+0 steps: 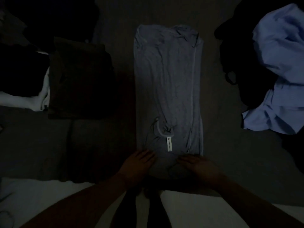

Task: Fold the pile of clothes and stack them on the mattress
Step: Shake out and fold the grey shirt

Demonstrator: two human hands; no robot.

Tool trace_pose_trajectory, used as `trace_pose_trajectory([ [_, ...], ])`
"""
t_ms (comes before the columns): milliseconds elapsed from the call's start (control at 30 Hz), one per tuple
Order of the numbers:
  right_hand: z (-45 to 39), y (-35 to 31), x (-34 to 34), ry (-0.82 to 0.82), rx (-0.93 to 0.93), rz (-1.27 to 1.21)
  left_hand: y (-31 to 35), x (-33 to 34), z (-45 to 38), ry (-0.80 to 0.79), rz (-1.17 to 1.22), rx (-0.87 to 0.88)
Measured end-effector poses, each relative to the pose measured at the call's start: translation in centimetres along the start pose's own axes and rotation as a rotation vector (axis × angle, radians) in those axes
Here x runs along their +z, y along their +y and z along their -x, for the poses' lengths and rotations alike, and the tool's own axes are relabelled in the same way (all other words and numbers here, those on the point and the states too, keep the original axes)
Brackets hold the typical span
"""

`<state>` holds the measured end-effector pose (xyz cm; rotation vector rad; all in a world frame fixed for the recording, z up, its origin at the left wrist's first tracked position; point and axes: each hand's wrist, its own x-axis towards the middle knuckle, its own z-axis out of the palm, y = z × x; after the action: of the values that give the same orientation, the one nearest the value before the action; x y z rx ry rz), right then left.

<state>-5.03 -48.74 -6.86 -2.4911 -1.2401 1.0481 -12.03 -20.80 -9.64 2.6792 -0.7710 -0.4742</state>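
The scene is very dim. A grey-blue shirt (167,83) lies lengthwise on the dark mattress (222,153), its sides folded in to a long strip, with a white label (169,143) showing at the near end. My left hand (139,163) rests flat on the shirt's near left corner, fingers straight. Near the right corner, my right hand (195,165) lies flat on the same edge. A folded dark garment (80,79) sits to the left. At the right lies a crumpled light blue garment (278,71) on a dark heap (243,63).
Black and white clothes (24,83) lie at the far left beside the folded dark garment. A pale floor or sheet (197,209) shows along the near edge below my arms. Bare mattress lies between the shirt and the heaps.
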Motion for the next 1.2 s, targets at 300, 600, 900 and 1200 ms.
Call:
trace_pose_trajectory([
  [300, -7.1, 5.6, -18.7, 0.5, 0.356, -0.907, -7.0, -11.7, -9.4, 0.487, 1.084, -0.777],
  [600, -11.4, 6.7, -11.8, 0.525, 0.777, -0.825, -7.0, -7.3, -13.6, 0.356, 0.89, -1.125],
  [900, -10.6, 5.7, -7.3, 0.818, 0.867, -0.777, -7.7, -5.8, -13.8, 0.345, 0.807, -1.366],
  [1200, -10.4, 6.4, -7.5, 0.513, 0.956, -0.416, -6.8, -5.6, -12.5, 0.305, 0.83, -1.086],
])
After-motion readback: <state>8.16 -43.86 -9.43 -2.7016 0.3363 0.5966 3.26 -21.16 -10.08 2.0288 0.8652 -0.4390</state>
